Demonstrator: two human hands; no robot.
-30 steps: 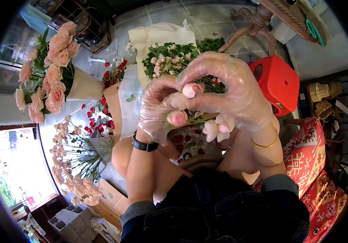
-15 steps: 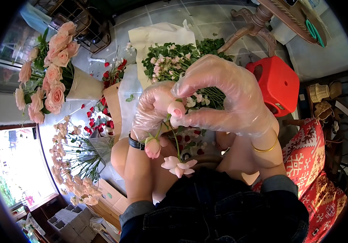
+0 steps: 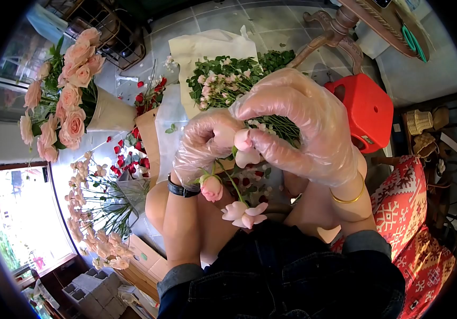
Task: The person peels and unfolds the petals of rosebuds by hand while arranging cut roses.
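A clear plastic glove covers my left hand [image 3: 204, 142], whose fingers are curled around the stem of a branching pink rose spray. Its top bloom [image 3: 244, 147] points up beside those fingers, with a pale outer petal hanging. Below my left hand droop a closed pink bud [image 3: 211, 188] and a wide-open pale bloom [image 3: 244, 214]. My right hand [image 3: 305, 125], also gloved, arches over from the right. Its thumb tip touches the top bloom, while the forefinger stays apart from the thumb near my left hand.
Cut roses with green stems [image 3: 226, 82] lie on brown paper [image 3: 186, 50] ahead. Left are a vase [image 3: 112, 111] of pink roses and pale cut flowers [image 3: 103, 247]. Red petals [image 3: 125, 159] litter the floor. A red stool [image 3: 364, 109] and patterned cushion [image 3: 409, 212] are at right.
The rose spray has shifted slightly to the right and its top bloom has turned. My right hand has moved a little, its thumb now against the bloom's upper side.
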